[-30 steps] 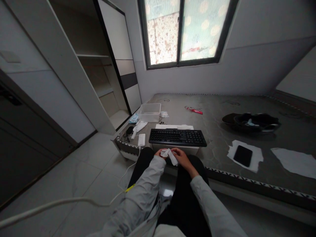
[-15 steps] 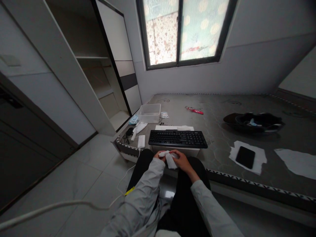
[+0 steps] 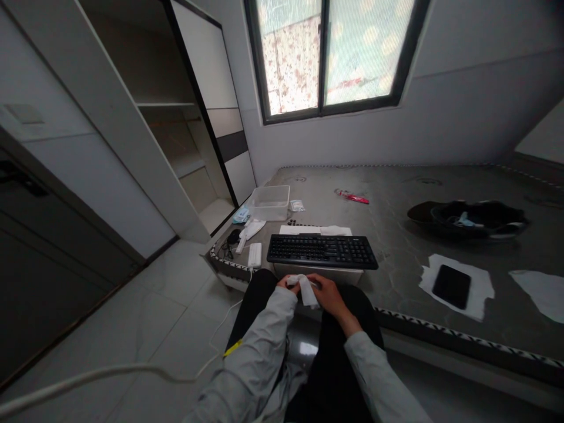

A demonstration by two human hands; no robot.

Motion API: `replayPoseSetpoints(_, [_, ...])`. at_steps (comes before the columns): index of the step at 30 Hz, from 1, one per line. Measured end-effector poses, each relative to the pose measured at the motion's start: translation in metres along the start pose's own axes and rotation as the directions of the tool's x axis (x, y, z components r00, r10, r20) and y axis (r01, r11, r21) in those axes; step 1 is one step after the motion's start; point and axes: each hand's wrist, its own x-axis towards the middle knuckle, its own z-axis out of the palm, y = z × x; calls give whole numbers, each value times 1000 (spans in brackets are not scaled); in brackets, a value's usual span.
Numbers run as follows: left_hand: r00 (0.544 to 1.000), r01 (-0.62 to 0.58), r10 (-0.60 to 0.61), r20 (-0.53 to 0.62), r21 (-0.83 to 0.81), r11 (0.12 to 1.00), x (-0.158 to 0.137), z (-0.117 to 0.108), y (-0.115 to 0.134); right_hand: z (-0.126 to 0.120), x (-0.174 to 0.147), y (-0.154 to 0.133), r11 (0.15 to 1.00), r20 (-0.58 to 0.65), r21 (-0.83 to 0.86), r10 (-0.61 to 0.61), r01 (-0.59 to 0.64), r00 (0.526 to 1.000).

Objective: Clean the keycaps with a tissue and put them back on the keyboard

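Note:
Between my knees, a white tissue [image 3: 307, 294] is held in both hands, its loose end hanging down. My left hand [image 3: 288, 283] is closed around the tissue's left part. From the other side, my right hand [image 3: 328, 294] grips it with bent fingers. Whether anything is wrapped inside the tissue is hidden. Just beyond the hands, a black keyboard [image 3: 321, 251] rests on a white box [image 3: 317, 272] at the edge of the mattress.
On the mattress [image 3: 388, 188] lie a clear plastic bin [image 3: 271, 204], a white power strip [image 3: 255, 255], a red packet [image 3: 355, 197], a black cap [image 3: 471, 220] and a black phone [image 3: 452, 286] on white paper. A white cable [image 3: 132, 368] crosses the left foreground.
The camera view has shifted slightly. Both hands still hold the tissue, whose hanging end and folds have changed shape a little.

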Motion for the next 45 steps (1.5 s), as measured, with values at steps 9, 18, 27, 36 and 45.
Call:
replayPoseSetpoints(9, [999, -34, 34, -12, 7, 999, 10, -3, -5, -3, 5, 2, 999, -202, 22, 46, -42, 978])
replayPoseSetpoints(18, [998, -51, 54, -40, 77, 996, 15, -9, -4, -9, 10, 12, 987, -281, 137, 117, -80, 953])
replayPoseSetpoints(27, [999, -32, 35, -34, 74, 997, 22, -9, -14, -5, 15, 23, 978, -226, 186, 135, -94, 965])
replayPoseSetpoints(36, [997, 20, -16, -76, 49, 999, 25, -6, -15, -2, 18, 29, 975, -275, 188, 168, -119, 946])
replayPoseSetpoints(45, [994, 50, -54, -96, -38, 998, 22, 0, -5, -2, 19, 22, 976, -264, 134, 200, -170, 944])
